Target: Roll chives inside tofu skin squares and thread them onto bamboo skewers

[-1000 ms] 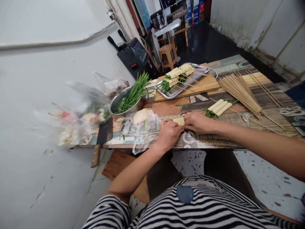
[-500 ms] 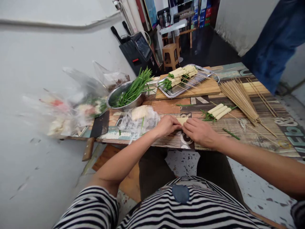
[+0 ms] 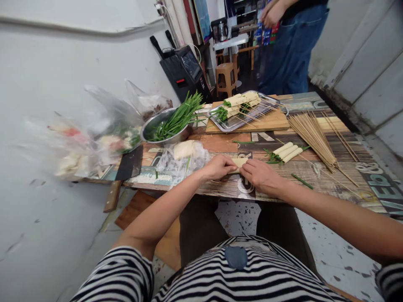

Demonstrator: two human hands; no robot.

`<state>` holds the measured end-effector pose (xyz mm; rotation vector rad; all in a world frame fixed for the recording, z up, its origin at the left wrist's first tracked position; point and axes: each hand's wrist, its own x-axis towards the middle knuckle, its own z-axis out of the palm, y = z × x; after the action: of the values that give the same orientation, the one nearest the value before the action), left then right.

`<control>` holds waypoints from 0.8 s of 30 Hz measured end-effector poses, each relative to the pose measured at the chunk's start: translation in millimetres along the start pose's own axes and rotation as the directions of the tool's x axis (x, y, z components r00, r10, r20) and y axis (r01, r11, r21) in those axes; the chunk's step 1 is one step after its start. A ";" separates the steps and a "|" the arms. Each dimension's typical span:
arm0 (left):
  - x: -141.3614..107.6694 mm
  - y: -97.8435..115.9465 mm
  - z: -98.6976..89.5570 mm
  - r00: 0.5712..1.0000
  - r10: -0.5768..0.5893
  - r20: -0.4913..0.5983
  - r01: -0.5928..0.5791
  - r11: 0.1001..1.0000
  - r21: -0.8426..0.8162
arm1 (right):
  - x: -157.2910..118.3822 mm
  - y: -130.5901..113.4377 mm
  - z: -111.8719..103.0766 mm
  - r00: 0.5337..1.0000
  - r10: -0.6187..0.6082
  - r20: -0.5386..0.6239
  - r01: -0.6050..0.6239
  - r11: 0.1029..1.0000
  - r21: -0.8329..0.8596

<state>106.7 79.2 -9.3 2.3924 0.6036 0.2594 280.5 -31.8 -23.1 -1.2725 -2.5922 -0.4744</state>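
A pale tofu sheet (image 3: 239,162) lies at the front edge of the table, between my hands. Its left end is gripped by my left hand (image 3: 218,167), with the fingers closed. My right hand (image 3: 260,175) has its fingers closed on the right end. To the right lie a few finished rolls (image 3: 287,152) with green stalks poking out. Left of my hands, a stack of sheets (image 3: 184,149) rests on a crumpled plastic bag (image 3: 166,165). Long green chives (image 3: 181,119) fill a metal bowl (image 3: 147,131) behind it.
A metal tray (image 3: 231,127) of skewered rolls sits on a wooden board (image 3: 285,123). Bamboo skewers (image 3: 315,138) lie at the right. A cleaver (image 3: 129,163) overhangs the left edge beside plastic bags of food (image 3: 118,140). A person in jeans (image 3: 288,54) stands behind the table.
The person in jeans has moved left, from the right edge to behind the table. My hands still hold the sheet at nearly the same place. The view has shifted slightly.
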 end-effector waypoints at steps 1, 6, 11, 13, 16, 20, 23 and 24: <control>-0.5 -0.1 1.3 1.000 -0.005 -0.015 0.005 1.000 0.017 | 1.1 0.1 -0.4 1.000 0.000 0.013 0.000 1.000 0.005; -13.1 7.0 7.6 0.953 0.135 -0.272 -0.053 0.955 0.291 | 6.5 0.9 -2.9 0.996 0.037 0.080 -0.042 0.998 0.052; -36.7 12.7 10.6 0.849 0.472 -0.240 -0.218 0.725 0.654 | 10.8 2.4 -4.7 0.984 0.074 0.161 -0.086 0.994 0.069; -40.8 9.9 14.4 0.846 0.507 -0.164 -0.259 0.660 0.705 | 12.7 3.2 -5.4 0.977 0.077 0.198 -0.092 0.994 0.066; -38.7 4.0 21.2 0.856 0.497 -0.142 -0.255 0.644 0.722 | 14.9 4.5 -6.2 0.970 0.094 0.225 -0.112 0.991 0.067; -29.0 0.8 21.0 0.863 0.471 -0.180 -0.254 0.715 0.652 | 15.4 6.0 -8.0 0.966 0.115 0.233 -0.141 0.985 0.101; -21.9 2.3 12.5 0.897 0.420 -0.138 -0.287 0.791 0.541 | 14.1 6.7 -10.0 0.972 0.112 0.204 -0.133 0.987 0.094; -19.9 3.0 9.2 0.910 0.401 -0.110 -0.297 0.813 0.501 | 13.5 6.8 -10.9 0.976 0.107 0.190 -0.126 0.988 0.088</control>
<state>93.4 62.4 -15.1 2.9819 0.3305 0.5931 278.3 -22.1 -7.3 -1.4882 -2.6307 -0.2108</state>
